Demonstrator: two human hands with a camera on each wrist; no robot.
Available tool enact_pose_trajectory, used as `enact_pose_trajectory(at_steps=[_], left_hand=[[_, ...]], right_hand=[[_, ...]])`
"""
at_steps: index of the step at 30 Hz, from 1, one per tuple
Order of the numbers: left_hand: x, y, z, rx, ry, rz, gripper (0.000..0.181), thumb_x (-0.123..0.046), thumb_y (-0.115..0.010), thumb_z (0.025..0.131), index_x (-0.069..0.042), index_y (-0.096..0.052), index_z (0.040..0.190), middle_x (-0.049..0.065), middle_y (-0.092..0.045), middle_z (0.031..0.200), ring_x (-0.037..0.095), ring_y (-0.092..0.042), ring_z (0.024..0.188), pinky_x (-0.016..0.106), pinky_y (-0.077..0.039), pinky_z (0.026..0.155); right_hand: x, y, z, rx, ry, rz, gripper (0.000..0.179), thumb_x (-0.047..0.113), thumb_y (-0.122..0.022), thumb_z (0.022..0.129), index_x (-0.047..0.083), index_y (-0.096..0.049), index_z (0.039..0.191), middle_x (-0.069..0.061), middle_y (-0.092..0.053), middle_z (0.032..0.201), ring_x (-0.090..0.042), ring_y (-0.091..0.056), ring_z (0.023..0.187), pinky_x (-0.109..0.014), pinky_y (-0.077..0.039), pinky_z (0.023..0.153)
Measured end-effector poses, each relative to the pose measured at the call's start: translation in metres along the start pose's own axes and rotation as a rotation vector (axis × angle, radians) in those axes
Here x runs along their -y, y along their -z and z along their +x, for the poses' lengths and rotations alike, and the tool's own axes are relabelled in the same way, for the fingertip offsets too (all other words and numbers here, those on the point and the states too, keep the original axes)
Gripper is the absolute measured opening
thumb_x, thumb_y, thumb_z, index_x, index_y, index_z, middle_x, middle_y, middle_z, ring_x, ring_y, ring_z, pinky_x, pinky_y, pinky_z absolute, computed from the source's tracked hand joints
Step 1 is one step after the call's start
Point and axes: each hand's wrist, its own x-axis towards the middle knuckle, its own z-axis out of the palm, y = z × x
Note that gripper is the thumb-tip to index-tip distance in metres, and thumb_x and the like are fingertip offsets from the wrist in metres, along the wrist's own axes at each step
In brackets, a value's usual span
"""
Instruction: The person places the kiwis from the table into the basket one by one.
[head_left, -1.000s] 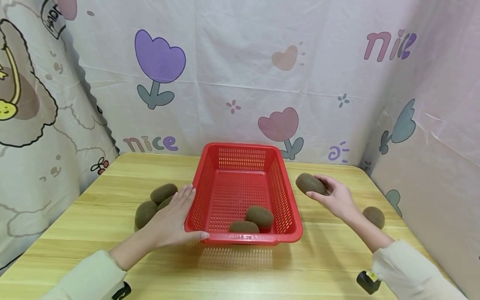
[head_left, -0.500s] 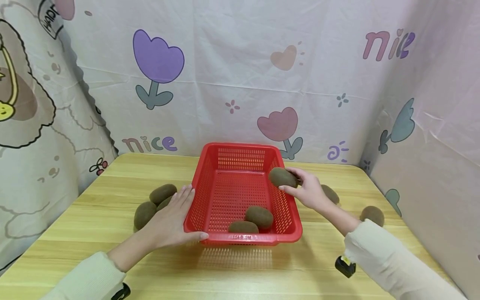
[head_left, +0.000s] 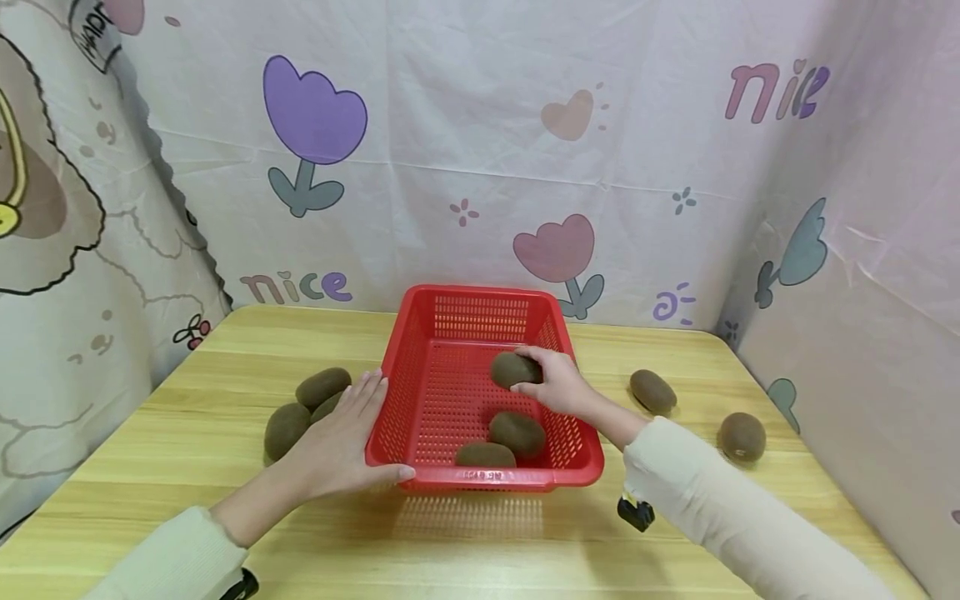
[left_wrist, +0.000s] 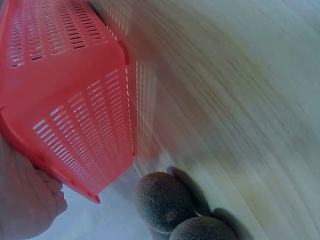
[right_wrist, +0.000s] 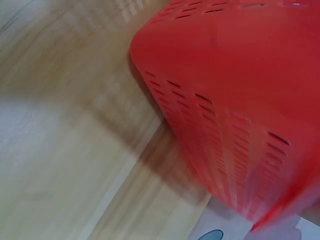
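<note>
Red basket (head_left: 517, 477): upright on the table (head_left: 480, 562). Left hand (head_left: 337, 442): fingers extended, thumb spread away from them, laid against the basket's left and near rim, gripping nothing. Right hand (head_left: 561, 385): thumb and fingers parted only by the width of one brown kiwifruit (head_left: 510, 370), pinched between them inside the basket's outline, at its right side; whether this fruit touches the basket floor cannot be told. Two kiwifruit (head_left: 517, 434) lie on that floor near the front rim, just beside each other. Left of the basket, three kiwifruit (head_left: 287, 431) lie clustered, one partly hidden by the left hand. Right of it, two kiwifruit (head_left: 652, 392) lie apart on the table
</note>
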Motion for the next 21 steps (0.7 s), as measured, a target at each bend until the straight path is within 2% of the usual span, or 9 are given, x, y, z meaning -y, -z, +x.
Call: enact_pose_trajectory(at_steps=[7,11,17,21], left_hand=[[-0.001,0.001,-0.001,-0.006,-0.007,0.000,0.111,-0.070,-0.057,0.073,0.007,-0.021,0.144,0.023,-0.021,0.152,0.039,-0.020,0.141,0.051,-0.026,0.113],[-0.001,0.001,-0.001,-0.004,-0.003,-0.002,0.112,-0.070,-0.058,0.072,0.007,-0.021,0.144,0.022,-0.020,0.152,0.039,-0.019,0.141,0.051,-0.025,0.113],[0.001,0.000,0.000,0.014,0.012,-0.004,0.113,-0.070,-0.060,0.071,0.007,-0.020,0.144,0.021,-0.017,0.154,0.038,-0.016,0.142,0.050,-0.023,0.114],[0.001,0.000,0.000,0.010,0.008,0.002,0.113,-0.069,-0.060,0.071,0.007,-0.021,0.144,0.022,-0.017,0.153,0.039,-0.017,0.141,0.050,-0.023,0.114]], right_hand=[[-0.001,-0.015,0.008,0.115,0.037,-0.152,0.046,0.007,-0.068,0.083,-0.009,-0.052,0.122,-0.019,-0.062,0.113,-0.025,-0.059,0.095,-0.039,-0.052,0.082],[-0.002,-0.021,0.010,0.166,0.027,-0.223,0.042,0.006,-0.066,0.083,-0.012,-0.053,0.118,-0.021,-0.062,0.111,-0.027,-0.058,0.098,-0.041,-0.051,0.085],[-0.001,-0.024,0.009,0.206,-0.029,-0.256,0.038,0.009,-0.063,0.087,-0.013,-0.054,0.116,-0.022,-0.060,0.105,-0.027,-0.058,0.094,-0.041,-0.051,0.083],[0.000,-0.019,0.011,0.175,-0.032,-0.226,0.040,0.010,-0.060,0.089,-0.013,-0.053,0.121,-0.026,-0.060,0.117,-0.032,-0.058,0.110,-0.043,-0.049,0.093]])
